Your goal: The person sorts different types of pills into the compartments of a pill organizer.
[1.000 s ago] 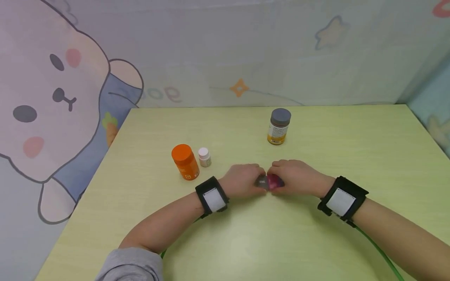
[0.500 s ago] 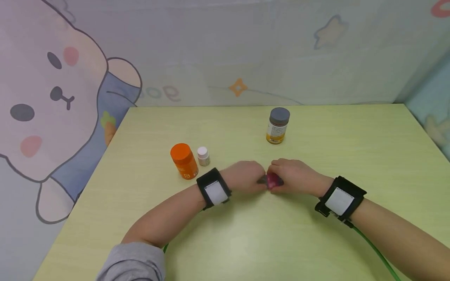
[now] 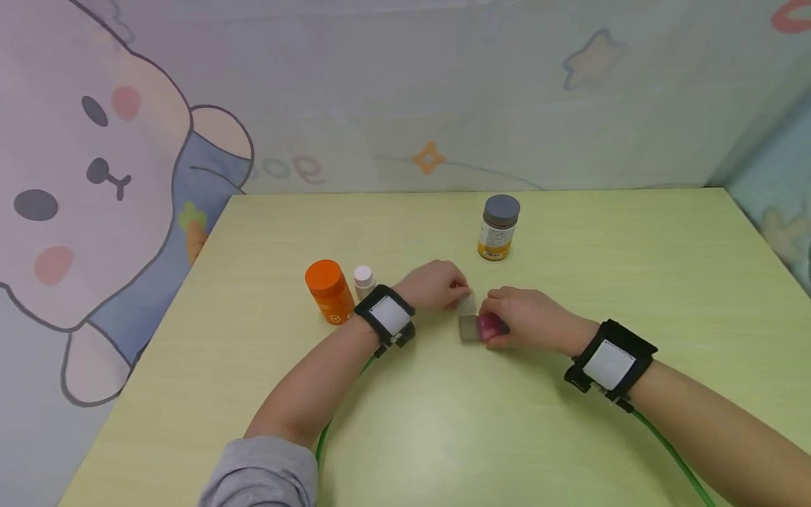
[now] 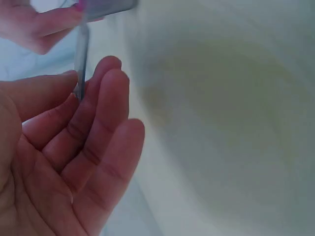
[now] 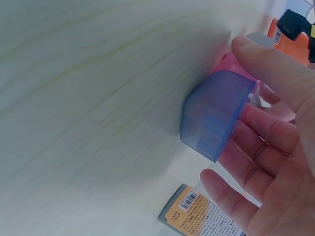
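Observation:
A small pill box [image 3: 469, 329] with coloured see-through compartments lies on the table in the head view. My right hand [image 3: 535, 320] grips its right end, around the pink part [image 3: 491, 327]. In the right wrist view a blue compartment [image 5: 211, 115] shows between thumb and fingers. My left hand [image 3: 436, 284] is just beyond the grey compartment and pinches its clear lid [image 3: 467, 304], which is swung up. Seen edge-on in the left wrist view, the lid [image 4: 82, 61] sits between thumb and index finger; the other fingers are loosely bent. The compartment's contents cannot be made out.
An orange bottle [image 3: 329, 292] stands left of my left wrist, beside a small white bottle [image 3: 364, 279] partly covered by the wristband. A grey-capped bottle [image 3: 498, 227] stands farther back. Behind the table [image 3: 621, 246] hangs a printed cloth [image 3: 355, 84].
My left hand has moved away from me and up off the grey compartment, swinging its lid open. The right hand has stayed on the pill box.

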`<state>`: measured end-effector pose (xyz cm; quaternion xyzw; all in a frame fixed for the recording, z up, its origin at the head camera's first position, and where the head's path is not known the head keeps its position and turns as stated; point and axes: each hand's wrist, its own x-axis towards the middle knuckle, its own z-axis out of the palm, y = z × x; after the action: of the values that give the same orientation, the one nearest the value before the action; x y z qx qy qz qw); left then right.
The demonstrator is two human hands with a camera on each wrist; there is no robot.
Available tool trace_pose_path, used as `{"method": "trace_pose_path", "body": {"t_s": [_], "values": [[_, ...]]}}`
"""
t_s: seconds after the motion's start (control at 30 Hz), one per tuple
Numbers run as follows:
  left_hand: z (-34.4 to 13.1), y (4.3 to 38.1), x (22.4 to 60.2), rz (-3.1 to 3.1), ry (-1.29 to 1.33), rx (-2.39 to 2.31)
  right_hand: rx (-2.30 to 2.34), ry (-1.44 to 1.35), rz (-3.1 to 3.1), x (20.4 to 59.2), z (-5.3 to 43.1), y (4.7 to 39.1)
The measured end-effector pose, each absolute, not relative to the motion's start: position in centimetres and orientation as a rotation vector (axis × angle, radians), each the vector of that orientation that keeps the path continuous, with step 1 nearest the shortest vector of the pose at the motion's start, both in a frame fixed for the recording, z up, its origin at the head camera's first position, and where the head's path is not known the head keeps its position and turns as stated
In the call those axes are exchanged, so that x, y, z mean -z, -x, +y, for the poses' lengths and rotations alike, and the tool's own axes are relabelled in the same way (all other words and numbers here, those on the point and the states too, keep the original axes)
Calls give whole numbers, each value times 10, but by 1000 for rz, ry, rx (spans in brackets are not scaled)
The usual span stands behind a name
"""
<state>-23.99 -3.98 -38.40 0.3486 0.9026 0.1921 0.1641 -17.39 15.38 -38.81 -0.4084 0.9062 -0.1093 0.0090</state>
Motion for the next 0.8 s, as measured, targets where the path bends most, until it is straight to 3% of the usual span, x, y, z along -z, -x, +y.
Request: {"method": "trace_pose_path", "body": {"t_s": [0.57, 0.8], "values": [[-63, 218, 378, 2712, -962, -766, 313, 1198, 2878, 391, 154, 170], [-87, 196, 378, 2671, -914, -1153, 475, 820, 2902, 368, 171, 180]]}}
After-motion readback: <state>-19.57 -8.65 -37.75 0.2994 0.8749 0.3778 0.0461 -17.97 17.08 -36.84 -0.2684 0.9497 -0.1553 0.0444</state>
